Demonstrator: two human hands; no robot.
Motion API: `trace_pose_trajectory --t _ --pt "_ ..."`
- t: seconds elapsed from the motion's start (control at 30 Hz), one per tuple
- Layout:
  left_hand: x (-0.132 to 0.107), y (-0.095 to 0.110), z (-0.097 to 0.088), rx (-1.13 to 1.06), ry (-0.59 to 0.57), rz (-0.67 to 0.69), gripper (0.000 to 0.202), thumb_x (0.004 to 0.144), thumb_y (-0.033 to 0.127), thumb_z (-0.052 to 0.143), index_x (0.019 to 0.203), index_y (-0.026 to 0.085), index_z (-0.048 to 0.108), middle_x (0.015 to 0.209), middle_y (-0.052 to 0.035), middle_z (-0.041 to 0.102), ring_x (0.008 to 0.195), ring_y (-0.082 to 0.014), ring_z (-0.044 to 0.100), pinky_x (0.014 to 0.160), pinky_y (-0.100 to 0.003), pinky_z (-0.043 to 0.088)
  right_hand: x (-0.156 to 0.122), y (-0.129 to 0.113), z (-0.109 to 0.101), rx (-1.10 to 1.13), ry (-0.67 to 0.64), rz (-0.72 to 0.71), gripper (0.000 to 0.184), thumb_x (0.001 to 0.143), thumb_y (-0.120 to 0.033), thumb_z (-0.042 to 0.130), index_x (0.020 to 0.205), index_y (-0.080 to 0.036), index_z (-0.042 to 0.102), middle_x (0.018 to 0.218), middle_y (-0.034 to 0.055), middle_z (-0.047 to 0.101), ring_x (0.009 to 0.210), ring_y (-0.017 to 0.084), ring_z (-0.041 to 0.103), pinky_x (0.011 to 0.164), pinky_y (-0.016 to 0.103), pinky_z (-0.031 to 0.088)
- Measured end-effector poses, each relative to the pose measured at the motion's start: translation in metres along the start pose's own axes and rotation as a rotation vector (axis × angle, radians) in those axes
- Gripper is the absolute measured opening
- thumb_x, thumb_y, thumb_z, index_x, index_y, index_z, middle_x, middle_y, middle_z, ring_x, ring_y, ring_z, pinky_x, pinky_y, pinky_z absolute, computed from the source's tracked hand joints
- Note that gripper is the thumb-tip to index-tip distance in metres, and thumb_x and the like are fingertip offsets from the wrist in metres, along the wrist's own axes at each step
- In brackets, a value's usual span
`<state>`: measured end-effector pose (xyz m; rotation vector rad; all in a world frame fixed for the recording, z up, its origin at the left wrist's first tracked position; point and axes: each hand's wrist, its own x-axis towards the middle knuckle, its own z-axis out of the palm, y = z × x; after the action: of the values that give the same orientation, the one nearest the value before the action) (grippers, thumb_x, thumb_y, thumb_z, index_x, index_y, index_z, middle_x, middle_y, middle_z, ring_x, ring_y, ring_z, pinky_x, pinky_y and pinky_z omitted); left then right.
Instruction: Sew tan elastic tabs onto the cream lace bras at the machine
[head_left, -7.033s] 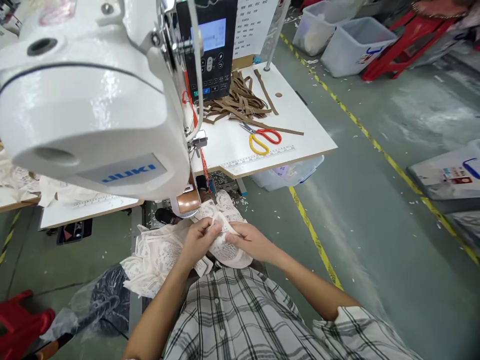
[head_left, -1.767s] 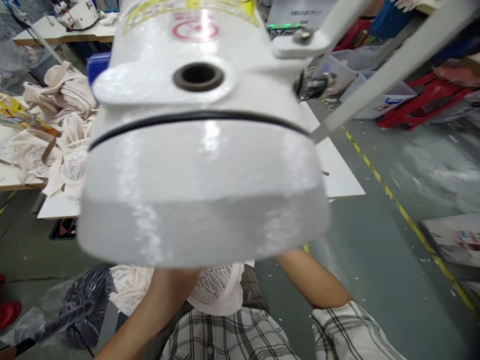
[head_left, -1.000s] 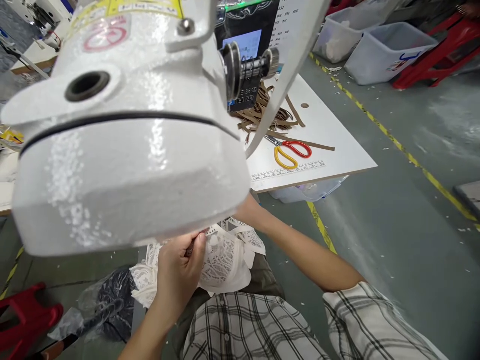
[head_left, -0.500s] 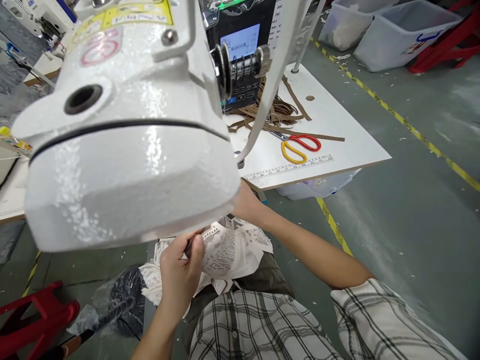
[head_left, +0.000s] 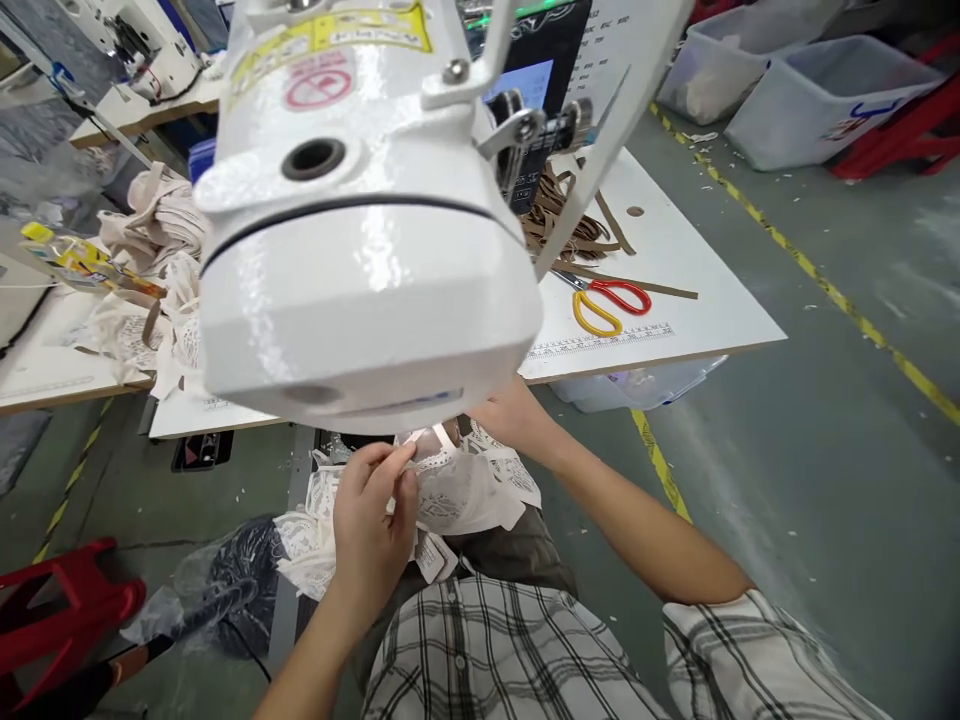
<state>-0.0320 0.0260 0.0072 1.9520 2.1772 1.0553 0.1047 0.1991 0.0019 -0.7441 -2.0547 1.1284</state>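
Note:
A cream lace bra (head_left: 450,495) lies across my lap, its upper edge just under the white sewing machine head (head_left: 367,310). At the bra's left side, my left hand (head_left: 375,510) is closed, pinching its edge between thumb and fingers. Beyond the bra, my right hand (head_left: 514,415) reaches in from the right, close to its upper edge. The machine head hides most of the right hand's fingers, so their grip does not show. A white label (head_left: 431,558) hangs below the lace.
On the white table (head_left: 720,310) to the right lie scissors (head_left: 596,308) with red and yellow handles, brown strips (head_left: 574,225) and a ruler (head_left: 600,342). More lace pieces (head_left: 150,320) and a yellow-capped bottle (head_left: 82,260) are at left. Plastic bins (head_left: 817,110) stand on the floor.
The view has shifted, so the machine head appears farther right and higher, and the left table's lace pieces show. My left hand's fingers have moved up along the bra's edge, which has tilted.

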Motion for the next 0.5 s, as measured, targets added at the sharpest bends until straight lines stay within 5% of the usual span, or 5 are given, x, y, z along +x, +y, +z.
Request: trace_pose_trajectory --t 0.1,0.2,0.5 --pt "-0.002 0.004 0.007 0.153 0.105 0.146 0.035 0.087 0.012 0.060 0.122 0.019 0.062 0.120 -0.0152 0.062 0.111 -0.0262 0.059 0.096 -0.041 0.047 -0.001 0.001 0.001 0.005 -0.023 0.004 0.014 0.086 -0.026 0.052 0.077 -0.020 0.061 0.089 0.0064 0.062 0.085 0.021 0.058 0.073 0.031 0.047" --pt "-0.001 0.009 0.013 0.181 0.018 0.243 0.048 0.086 0.013 0.061 0.134 0.014 0.053 0.126 -0.0172 0.062 0.118 -0.0277 0.056 0.103 -0.043 0.043 -0.001 0.004 0.004 -0.006 -0.025 0.003 0.016 0.088 -0.029 0.051 0.081 -0.019 0.060 0.093 0.0068 0.059 0.081 0.019 0.055 0.072 0.032 0.046" --pt "-0.001 0.011 0.016 0.249 -0.065 0.219 0.051 0.087 0.019 0.065 0.136 0.013 0.054 0.128 -0.0197 0.059 0.119 -0.0317 0.054 0.102 -0.047 0.044 0.006 0.003 0.010 -0.042 0.012 0.011 0.014 0.089 -0.027 0.048 0.078 -0.020 0.054 0.091 0.0059 0.055 0.078 0.018 0.052 0.068 0.032 0.044"
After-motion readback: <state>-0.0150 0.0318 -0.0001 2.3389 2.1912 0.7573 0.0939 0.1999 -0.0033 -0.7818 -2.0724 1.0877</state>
